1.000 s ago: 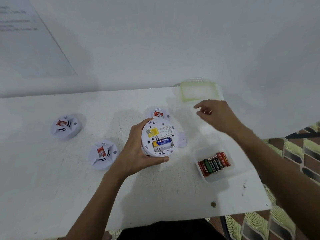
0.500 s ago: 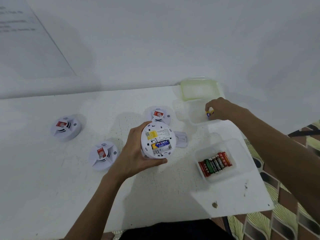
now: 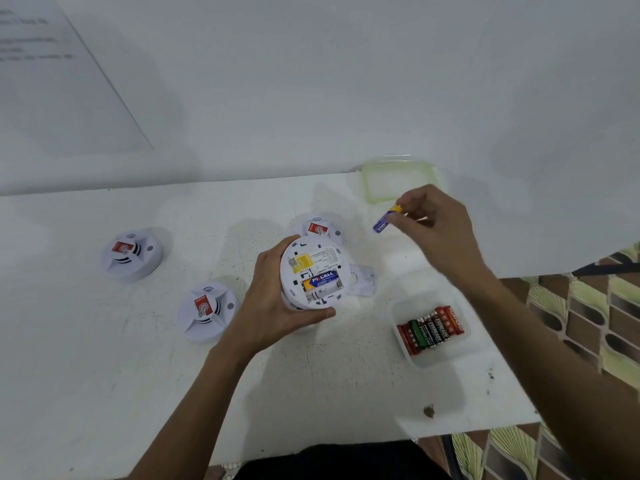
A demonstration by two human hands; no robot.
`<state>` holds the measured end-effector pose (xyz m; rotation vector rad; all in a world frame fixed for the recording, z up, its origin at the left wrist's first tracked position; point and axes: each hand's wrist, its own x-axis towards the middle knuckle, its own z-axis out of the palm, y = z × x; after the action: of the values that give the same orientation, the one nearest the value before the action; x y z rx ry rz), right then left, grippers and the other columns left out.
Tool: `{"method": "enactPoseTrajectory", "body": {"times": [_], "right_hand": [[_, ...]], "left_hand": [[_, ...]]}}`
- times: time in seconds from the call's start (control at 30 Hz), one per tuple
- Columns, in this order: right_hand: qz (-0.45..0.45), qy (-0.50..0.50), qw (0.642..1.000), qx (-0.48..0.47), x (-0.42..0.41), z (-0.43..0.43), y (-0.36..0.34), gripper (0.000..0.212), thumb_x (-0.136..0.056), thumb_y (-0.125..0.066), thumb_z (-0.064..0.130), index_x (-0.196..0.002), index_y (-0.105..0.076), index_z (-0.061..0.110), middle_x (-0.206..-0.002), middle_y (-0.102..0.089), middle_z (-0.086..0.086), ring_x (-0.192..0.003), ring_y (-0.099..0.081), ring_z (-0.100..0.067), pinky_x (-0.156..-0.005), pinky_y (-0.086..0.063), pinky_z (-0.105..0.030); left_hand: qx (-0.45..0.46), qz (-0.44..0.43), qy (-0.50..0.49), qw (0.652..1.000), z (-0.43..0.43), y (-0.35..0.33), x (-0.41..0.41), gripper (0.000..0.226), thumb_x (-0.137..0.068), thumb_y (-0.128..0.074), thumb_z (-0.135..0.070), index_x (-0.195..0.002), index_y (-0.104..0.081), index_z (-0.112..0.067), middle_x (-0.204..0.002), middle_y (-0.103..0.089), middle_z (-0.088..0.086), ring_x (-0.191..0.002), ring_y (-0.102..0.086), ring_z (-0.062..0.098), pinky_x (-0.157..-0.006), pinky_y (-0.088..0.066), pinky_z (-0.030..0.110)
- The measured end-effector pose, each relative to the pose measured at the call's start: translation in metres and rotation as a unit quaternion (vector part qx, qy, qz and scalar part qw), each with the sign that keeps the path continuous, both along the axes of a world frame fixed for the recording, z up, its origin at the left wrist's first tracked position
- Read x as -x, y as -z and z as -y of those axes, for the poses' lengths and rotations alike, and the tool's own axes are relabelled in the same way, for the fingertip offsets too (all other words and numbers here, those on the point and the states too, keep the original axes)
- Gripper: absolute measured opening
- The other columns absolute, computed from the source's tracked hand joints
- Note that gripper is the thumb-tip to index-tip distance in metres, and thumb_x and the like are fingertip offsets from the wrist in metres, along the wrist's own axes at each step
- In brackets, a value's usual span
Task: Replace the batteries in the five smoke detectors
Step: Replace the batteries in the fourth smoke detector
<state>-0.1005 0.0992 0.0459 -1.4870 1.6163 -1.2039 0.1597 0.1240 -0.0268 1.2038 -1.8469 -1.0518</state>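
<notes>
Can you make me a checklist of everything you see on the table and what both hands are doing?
Surface: white table, scuffed, small brown speck near its front edge.
Job's things: open detector with one battery fitted; three closed detectors; loose cover; tub of batteries.
Clutter: green lid at back.
Hands: left hand holds the open detector; right hand pinches a purple battery.
Cables: nothing seen.
Surroundings: white wall; patterned floor.
</notes>
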Motion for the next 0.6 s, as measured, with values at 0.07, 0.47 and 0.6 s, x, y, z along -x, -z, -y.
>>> {"method": "enactPoseTrajectory", "body": {"times": [0.07,0.47,0.6], "right_hand": [[0.043,-0.01,0.999,0.006,-0.023,-0.022,-0.001,0.015,-0.082,-0.076,0.011,-0.092,-0.065,0.009,-0.083,-0.071,0.001,-0.073,-0.064,-0.012,-0.068,-0.052,-0.024],[0.099,0.027,0.994,0.033,-0.09,-0.075,0.035,0.014,-0.086,-0.072,0.017,-0.098,-0.069,0.013,-0.112,-0.061,0.002,-0.107,-0.06,-0.009,-0.077,-0.055,-0.021],[0.145,0.025,0.987,0.068,-0.103,-0.078,0.041,0.018,-0.088,-0.069,0.013,-0.101,-0.068,0.002,-0.121,-0.061,-0.007,-0.112,-0.062,-0.014,-0.075,-0.058,-0.02]], "left_hand": [[0.018,-0.003,-0.012,1.0,0.001,-0.001,0.002,0.093,-0.055,-0.066,-0.08,-0.133,-0.022,-0.056,-0.134,-0.032,-0.037,-0.127,-0.038,0.003,-0.106,-0.029,0.012],[0.033,-0.032,-0.034,0.998,0.002,-0.017,0.0,0.091,-0.052,-0.071,-0.075,-0.127,-0.021,-0.065,-0.13,-0.035,-0.041,-0.125,-0.039,-0.006,-0.101,-0.034,0.01],[0.03,-0.063,-0.037,0.997,-0.002,-0.02,0.0,0.093,-0.053,-0.071,-0.076,-0.131,-0.028,-0.048,-0.134,-0.039,-0.025,-0.126,-0.044,0.003,-0.103,-0.04,0.026]]}}
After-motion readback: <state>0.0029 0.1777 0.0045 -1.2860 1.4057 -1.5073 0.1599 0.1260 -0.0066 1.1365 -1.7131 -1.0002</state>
